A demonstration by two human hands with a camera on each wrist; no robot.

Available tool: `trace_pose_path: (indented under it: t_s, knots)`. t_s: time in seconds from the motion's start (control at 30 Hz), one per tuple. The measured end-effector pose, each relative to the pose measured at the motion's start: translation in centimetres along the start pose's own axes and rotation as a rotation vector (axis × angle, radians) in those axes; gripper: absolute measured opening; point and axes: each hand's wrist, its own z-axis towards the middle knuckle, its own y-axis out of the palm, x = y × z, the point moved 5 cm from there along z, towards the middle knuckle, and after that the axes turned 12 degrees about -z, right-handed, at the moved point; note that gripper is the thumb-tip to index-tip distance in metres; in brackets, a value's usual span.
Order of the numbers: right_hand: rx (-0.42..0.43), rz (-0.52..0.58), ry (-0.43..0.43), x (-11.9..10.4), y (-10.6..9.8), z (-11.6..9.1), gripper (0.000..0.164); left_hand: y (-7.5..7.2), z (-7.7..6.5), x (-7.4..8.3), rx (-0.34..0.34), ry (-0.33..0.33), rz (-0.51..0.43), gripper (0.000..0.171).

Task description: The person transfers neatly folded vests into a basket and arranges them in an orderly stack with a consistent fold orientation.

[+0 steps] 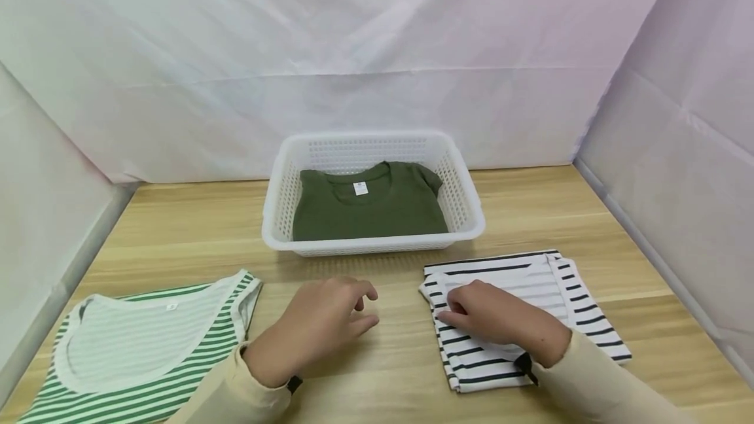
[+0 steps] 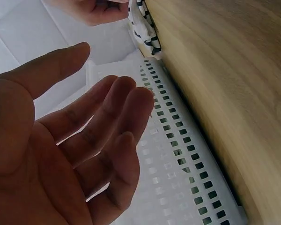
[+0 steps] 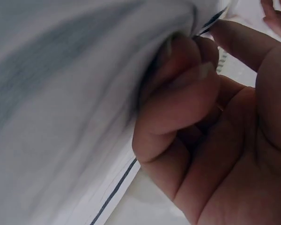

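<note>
My left hand (image 1: 324,319) hovers over the table between two striped shirts. Its fingers are loosely bent, the thumb apart, and nothing lies in the palm, as the left wrist view shows. On the right, a folded black-and-white striped shirt (image 1: 489,362) lies with its neckline and sleeve edges visible. My right hand (image 1: 491,313) is over its left part. In the right wrist view the bent fingers (image 3: 178,108) are right at the cloth, and the thumb stands away from them, no fabric between. A green-and-white striped shirt (image 1: 135,345) lies folded at the left.
A white perforated basket (image 1: 371,245) stands at the back middle of the wooden table (image 1: 365,371). Inside it lies a folded dark green T-shirt (image 1: 377,211) with a white neck label. White cloth walls (image 1: 365,103) enclose the back and both sides.
</note>
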Motion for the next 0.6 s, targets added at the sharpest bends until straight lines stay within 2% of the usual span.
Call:
trace_pose_path:
  t_s: [0.17, 0.33, 0.6]
  knots:
    - [-0.038, 0.055, -0.094, -2.3, -0.3, 0.8, 0.028, 0.1, -0.1, -0.4, 0.006, 0.006, 0.070, 0.023]
    - [-0.070, 0.089, -0.173, -4.6, -0.3, 1.7, 0.025, 0.4, -0.5, -0.8, -0.018, 0.007, 0.107, 0.027]
    - [-0.043, 0.132, -0.282, -7.4, -0.3, 2.8, 0.010, 0.5, -0.2, -1.8, 0.000, -0.006, 0.154, 0.027]
